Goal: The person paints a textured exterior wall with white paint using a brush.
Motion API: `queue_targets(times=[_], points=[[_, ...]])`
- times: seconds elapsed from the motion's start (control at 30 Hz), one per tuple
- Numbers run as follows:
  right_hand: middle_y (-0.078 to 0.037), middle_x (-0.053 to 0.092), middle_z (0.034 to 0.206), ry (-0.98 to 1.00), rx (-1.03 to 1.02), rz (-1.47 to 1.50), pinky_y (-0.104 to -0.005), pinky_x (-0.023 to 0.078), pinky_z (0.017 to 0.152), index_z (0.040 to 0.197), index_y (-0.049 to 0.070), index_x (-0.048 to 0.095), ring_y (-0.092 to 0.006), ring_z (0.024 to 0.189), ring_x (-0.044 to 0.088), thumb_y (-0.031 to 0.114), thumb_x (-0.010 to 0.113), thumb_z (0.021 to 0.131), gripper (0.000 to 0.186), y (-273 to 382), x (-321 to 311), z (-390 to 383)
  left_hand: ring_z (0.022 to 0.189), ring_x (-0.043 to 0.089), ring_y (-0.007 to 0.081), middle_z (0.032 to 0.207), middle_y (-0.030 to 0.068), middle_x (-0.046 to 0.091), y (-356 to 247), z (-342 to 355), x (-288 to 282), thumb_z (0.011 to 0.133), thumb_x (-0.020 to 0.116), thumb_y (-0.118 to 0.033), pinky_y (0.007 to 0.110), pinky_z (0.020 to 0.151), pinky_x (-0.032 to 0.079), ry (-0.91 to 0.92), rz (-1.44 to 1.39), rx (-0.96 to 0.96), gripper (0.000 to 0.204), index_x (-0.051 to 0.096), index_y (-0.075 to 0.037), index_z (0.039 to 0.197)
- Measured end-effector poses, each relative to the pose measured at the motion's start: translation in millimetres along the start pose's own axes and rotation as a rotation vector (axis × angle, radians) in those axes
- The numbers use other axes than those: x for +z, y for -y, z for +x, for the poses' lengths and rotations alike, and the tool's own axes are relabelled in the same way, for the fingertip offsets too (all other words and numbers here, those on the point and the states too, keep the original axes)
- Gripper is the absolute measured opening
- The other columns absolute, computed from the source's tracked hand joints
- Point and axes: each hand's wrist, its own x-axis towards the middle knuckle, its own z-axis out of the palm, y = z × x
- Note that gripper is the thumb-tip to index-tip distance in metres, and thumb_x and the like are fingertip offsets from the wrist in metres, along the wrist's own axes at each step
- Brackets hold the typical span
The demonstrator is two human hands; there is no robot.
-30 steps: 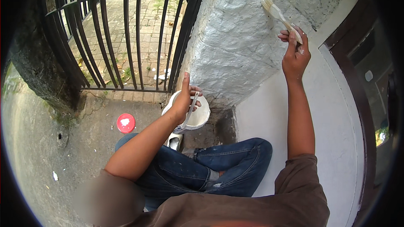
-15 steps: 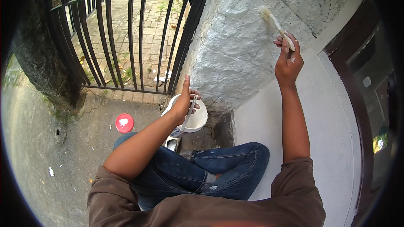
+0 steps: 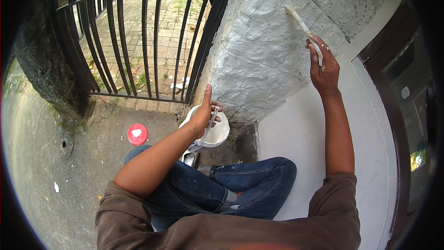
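My right hand (image 3: 324,67) is raised and grips a pale-handled paintbrush (image 3: 303,25), whose bristles touch the rough white-painted stone wall (image 3: 259,60). Lower down, my left hand (image 3: 206,113) holds the rim and wire handle of a white paint bucket (image 3: 217,134) that rests above my knees. I sit cross-legged in blue jeans on the concrete ground.
A black iron gate (image 3: 143,41) stands at the left of the wall, with brick paving behind it. A red lid (image 3: 137,134) lies on the concrete by my left knee. A smooth white wall (image 3: 300,134) and a dark door frame (image 3: 393,111) are at the right.
My right hand has moved the brush down and then back up along the stone wall. The left hand stays on the bucket.
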Motion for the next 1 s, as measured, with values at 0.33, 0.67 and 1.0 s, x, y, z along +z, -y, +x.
queue_targets(times=[0.33, 0.67, 1.0], points=[[-0.018, 0.071, 0.123, 0.07, 0.002, 0.043, -0.04, 0.059, 0.092, 0.132, 0.002, 0.062, -0.0335, 0.112, 0.071, 0.0, 0.064, 0.097, 0.035, 2.7, 4.7, -16.6, 0.078, 0.051, 0.0164, 0.104, 0.0053, 0.059, 0.5, 0.1, -3.8, 0.082, 0.022, -0.099, 0.033, 0.075, 0.038, -0.014, -0.014, -0.02, 0.103, 0.06, -0.009, 0.114], [-0.016, 0.07, 0.12, 0.168, -0.093, -0.14, -0.0408, 0.059, 0.088, 0.134, 0.002, 0.061, -0.033, 0.105, 0.071, -0.002, 0.067, 0.095, 0.04, 3.4, -16.6, -2.1, 0.079, 0.05, 0.0168, 0.107, 0.0058, 0.058, -1.1, -0.6, -5.8, 0.083, 0.021, -0.099, 0.033, 0.075, 0.038, -0.007, -0.047, 0.001, 0.104, 0.06, -0.009, 0.116], [-0.016, 0.07, 0.123, 0.105, -0.141, -0.182, -0.0408, 0.06, 0.09, 0.134, 0.004, 0.061, -0.0322, 0.112, 0.071, 0.0, 0.068, 0.096, 0.039, 7.3, -30.1, 29.4, 0.076, 0.055, 0.0157, 0.105, 0.008, 0.058, -0.1, 0.9, -7.1, 0.079, 0.022, -0.102, 0.032, 0.072, 0.042, -0.001, -0.045, 0.011, 0.11, 0.058, -0.006, 0.118]])
